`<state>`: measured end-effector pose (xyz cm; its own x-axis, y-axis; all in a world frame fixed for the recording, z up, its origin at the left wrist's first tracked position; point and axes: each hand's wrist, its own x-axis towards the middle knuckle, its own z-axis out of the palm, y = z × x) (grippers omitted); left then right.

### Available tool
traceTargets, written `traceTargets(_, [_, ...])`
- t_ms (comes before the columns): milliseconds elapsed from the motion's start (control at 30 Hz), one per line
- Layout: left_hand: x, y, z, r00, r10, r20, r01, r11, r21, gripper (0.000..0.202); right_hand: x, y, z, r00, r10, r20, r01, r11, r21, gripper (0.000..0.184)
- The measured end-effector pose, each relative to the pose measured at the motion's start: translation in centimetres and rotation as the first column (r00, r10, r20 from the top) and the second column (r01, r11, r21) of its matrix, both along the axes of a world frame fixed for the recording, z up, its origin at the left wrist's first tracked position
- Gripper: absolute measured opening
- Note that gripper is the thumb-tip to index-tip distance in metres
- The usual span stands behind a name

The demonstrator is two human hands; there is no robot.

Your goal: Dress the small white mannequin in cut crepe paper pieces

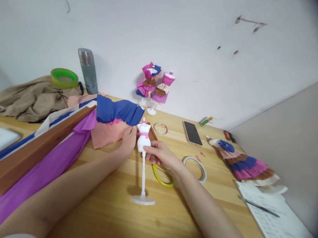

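Note:
A small white dress form [144,142] on a thin stem with a round clear base is upright in front of me. A pink band circles its waist. My right hand [162,154] grips the form at the hip, its thumb across the front and its fingers behind. Against the form's other side, at the waist, is my left hand [129,140], its fingers curled and partly hidden. Just behind that hand lies a peach crepe paper piece [107,133], beside a pleated blue paper piece [119,109]. Yellow-handled scissors [163,176] lie partly under my right hand.
Two dressed forms [157,85] stand at the wall. Long crepe paper strips [44,148], brown cloth [37,98], green tape [64,78] and a flask [88,71] fill the left. Rightward are a phone [192,133], white tape [195,169], a ruffled paper dress [242,161] and a notebook [270,209].

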<state>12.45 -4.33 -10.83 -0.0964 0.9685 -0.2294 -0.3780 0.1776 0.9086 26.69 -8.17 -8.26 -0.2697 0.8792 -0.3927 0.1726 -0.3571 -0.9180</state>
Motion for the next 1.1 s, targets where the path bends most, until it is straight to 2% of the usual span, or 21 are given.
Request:
traceTargets(133, [-0.4, 0.6, 0.1, 0.970, 0.075, -0.230, -0.043, 0.989, 0.140, 0.034, 0.5, 0.2, 0.4, 1.000, -0.012, 0.011, 0.012, 1.000, 0.000, 0.033])
traceTargets(333, [-2.6, 2.5, 0.0, 0.837, 0.222, -0.501, -0.061, 0.947, 0.317, 0.013, 1.4, 0.9, -0.3, 0.999, -0.050, 0.009, 0.049, 0.998, 0.039, 0.032])
traceTargets(433, [-3.0, 2.7, 0.0, 0.760, 0.219, -0.613, 0.039, 0.925, 0.378, 0.014, 1.5, 1.1, -0.6, 0.999, -0.048, -0.005, 0.048, 0.998, 0.045, 0.033])
traceTargets(567, [-2.8, 2.5, 0.3, 0.672, 0.168, -0.722, 0.246, 0.868, 0.431, 0.017, 1.4, 1.1, -0.7, 0.999, -0.037, -0.011, 0.038, 0.998, 0.046, 0.034])
traceTargets(600, [-2.8, 2.5, 0.2, 0.636, 0.165, -0.754, 0.294, 0.851, 0.435, 0.020, 1.3, 1.1, -0.7, 0.999, -0.037, -0.008, 0.037, 0.998, 0.048, 0.034])
traceTargets(667, [-2.9, 2.7, -0.3, 0.514, 0.187, -0.837, 0.379, 0.826, 0.418, 0.027, 1.3, 1.1, -0.6, 0.999, -0.033, -0.001, 0.033, 0.998, 0.050, 0.035])
traceTargets(733, [-3.0, 2.9, -1.1, 0.370, 0.219, -0.903, 0.428, 0.822, 0.375, 0.029, 1.3, 1.1, -0.6, 1.000, -0.027, 0.008, 0.026, 0.998, 0.050, 0.035])
traceTargets(767, [-3.0, 3.0, -1.5, 0.320, 0.226, -0.920, 0.434, 0.828, 0.355, 0.028, 1.3, 1.1, -0.6, 1.000, -0.026, 0.013, 0.025, 0.998, 0.049, 0.035])
traceTargets(800, [-3.0, 3.0, -1.8, 0.301, 0.226, -0.927, 0.430, 0.835, 0.343, 0.027, 1.3, 1.1, -0.6, 1.000, -0.025, 0.016, 0.024, 0.999, 0.046, 0.035])
traceTargets(933, [-2.9, 3.3, -2.6, 0.325, 0.221, -0.919, 0.398, 0.850, 0.345, 0.027, 1.4, 1.1, -0.7, 0.999, -0.032, 0.011, 0.031, 0.998, 0.055, 0.035])
traceTargets(1100, [-3.2, 3.5, -2.1, 0.399, 0.261, -0.879, 0.299, 0.869, 0.393, 0.036, 1.4, 1.2, -0.8, 0.999, -0.043, -0.019, 0.044, 0.998, 0.053, 0.040])
